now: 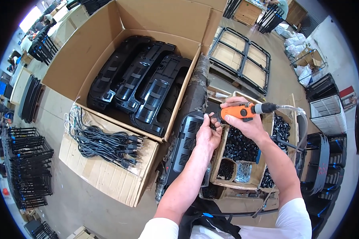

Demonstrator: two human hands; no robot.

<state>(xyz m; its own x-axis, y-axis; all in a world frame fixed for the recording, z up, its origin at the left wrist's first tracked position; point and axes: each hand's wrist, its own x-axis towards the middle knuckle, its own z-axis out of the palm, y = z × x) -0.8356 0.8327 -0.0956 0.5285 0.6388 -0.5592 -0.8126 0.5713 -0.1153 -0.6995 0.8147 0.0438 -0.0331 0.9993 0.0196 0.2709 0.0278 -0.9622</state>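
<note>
My right hand (243,121) is wrapped round an orange air screwdriver (236,112), which lies nearly level with its tip toward the left. A clear hose (287,107) runs from its back end. Close to the tool's tip, the fingers of my left hand (208,134) are pinched together; what they hold is too small to make out. Under and beside that hand lies a long black plastic housing (184,142) with slotted vents, on a worn, padded work surface (197,85). The exact spot where the tip meets the housing is hidden by my fingers.
Similar black housings (153,101) lie in a large open carton (163,18) at left. Bundled black power cords (103,143) rest on a flattened cardboard box (95,175). At right, a wooden bin (216,167) holds small black parts (240,147) and screws (243,172).
</note>
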